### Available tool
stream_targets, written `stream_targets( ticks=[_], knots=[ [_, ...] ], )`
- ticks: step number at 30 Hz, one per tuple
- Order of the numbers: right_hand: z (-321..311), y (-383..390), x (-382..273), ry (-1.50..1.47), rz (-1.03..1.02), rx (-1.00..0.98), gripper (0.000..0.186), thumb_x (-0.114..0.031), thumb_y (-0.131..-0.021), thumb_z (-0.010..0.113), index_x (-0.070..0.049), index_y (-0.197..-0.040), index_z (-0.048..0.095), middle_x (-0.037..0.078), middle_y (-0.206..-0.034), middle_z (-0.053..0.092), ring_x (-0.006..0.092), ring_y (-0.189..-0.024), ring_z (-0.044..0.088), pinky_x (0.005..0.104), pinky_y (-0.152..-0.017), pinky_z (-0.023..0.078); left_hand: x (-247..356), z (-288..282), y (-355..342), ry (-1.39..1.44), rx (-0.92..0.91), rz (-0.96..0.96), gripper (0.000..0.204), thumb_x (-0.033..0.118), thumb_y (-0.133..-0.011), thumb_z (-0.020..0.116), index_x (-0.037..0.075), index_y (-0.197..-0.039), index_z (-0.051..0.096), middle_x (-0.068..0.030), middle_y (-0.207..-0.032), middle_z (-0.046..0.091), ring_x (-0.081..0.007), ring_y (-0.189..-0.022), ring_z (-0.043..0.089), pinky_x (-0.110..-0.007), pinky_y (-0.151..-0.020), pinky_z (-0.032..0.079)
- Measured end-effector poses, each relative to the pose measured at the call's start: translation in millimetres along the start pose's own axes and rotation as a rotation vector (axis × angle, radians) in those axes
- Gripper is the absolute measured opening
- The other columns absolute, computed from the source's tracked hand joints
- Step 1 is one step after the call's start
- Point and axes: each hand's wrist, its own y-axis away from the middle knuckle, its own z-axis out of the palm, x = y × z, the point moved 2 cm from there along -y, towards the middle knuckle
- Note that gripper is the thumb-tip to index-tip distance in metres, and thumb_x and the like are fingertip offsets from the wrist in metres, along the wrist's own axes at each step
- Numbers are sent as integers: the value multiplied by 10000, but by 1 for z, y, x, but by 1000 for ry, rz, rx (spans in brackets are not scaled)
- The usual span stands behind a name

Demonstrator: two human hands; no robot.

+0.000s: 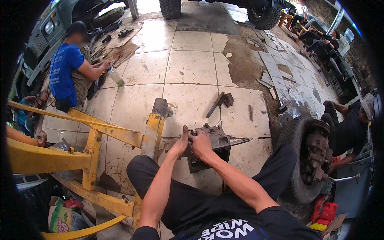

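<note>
A dark, greasy metal gearbox housing (pixel 218 141) sits between my knees, low over the tiled floor. A thin metal bar or lever (pixel 239 141) sticks out from its right side. My left hand (pixel 182 142) is closed at the housing's left end, fingers pointing up. My right hand (pixel 201 143) curls over the top left part of the housing, close against my left hand. The exact piece between the fingers is too small to make out. Just beyond the housing, a hammer-like tool (pixel 215 105) and a dark metal block (pixel 228 100) lie on the tiles.
At left stands a yellow steel frame (pixel 116 134), its post close to my left knee. A large wheel with tyre (pixel 290 160) stands at right, beside a person in black (pixel 352 124). Another person in blue (pixel 66 72) crouches at far left near a plastic bottle (pixel 115 76).
</note>
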Motion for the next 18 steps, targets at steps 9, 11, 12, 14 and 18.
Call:
stream_targets(
  ticks=[9, 11, 12, 14, 18],
  knots=[
    [24, -3, 4, -192, -84, 211, 349, -43, -829, 579, -75, -1164, 671, 261, -1104, 574, 435, -1052, 572, 483, -869, 496, 31, 8, 27, 28, -12, 23, 1157, 890, -800, 66, -6, -1485, 327, -276, -1511, 327, -328, -1443, 254, -406, -1172, 177],
    [30, 6, 7, -180, -146, 306, 358, -49, -847, 574, -80, -1193, 660, 260, -1086, 574, 417, -1035, 578, 476, -879, 492, 25, 11, 30, 55, 66, 47, 1146, 888, -805, 77, 1, -1475, 358, -259, -1501, 356, -312, -1429, 282, -398, -1164, 198],
    [26, 11, 6, -197, -171, 273, 369, -49, -848, 574, -89, -1207, 655, 254, -1091, 573, 414, -1035, 576, 476, -882, 490, 15, 4, 24, 148, -48, 9, 1149, 894, -800, 82, 6, -1468, 373, -251, -1502, 357, -309, -1428, 284, -392, -1166, 194],
    [14, 20, 6, 64, -67, 130, 513, -35, -784, 605, -189, -1271, 648, 241, -1089, 576, 413, -1006, 584, 471, -871, 488, 52, 14, 57, 90, 163, 41, 1157, 901, -793, 90, 0, -1435, 430, -252, -1460, 417, -306, -1399, 334, -389, -1156, 217],
    [7, 1, 9, -9, -98, 140, 514, -20, -760, 598, -186, -1241, 670, 224, -1058, 606, 393, -991, 599, 444, -877, 492, -14, -9, -2, 205, 139, -83, 1172, 886, -808, 65, -59, -1226, 617, -274, -1120, 647, -311, -1111, 588, -415, -994, 406]
  ],
)
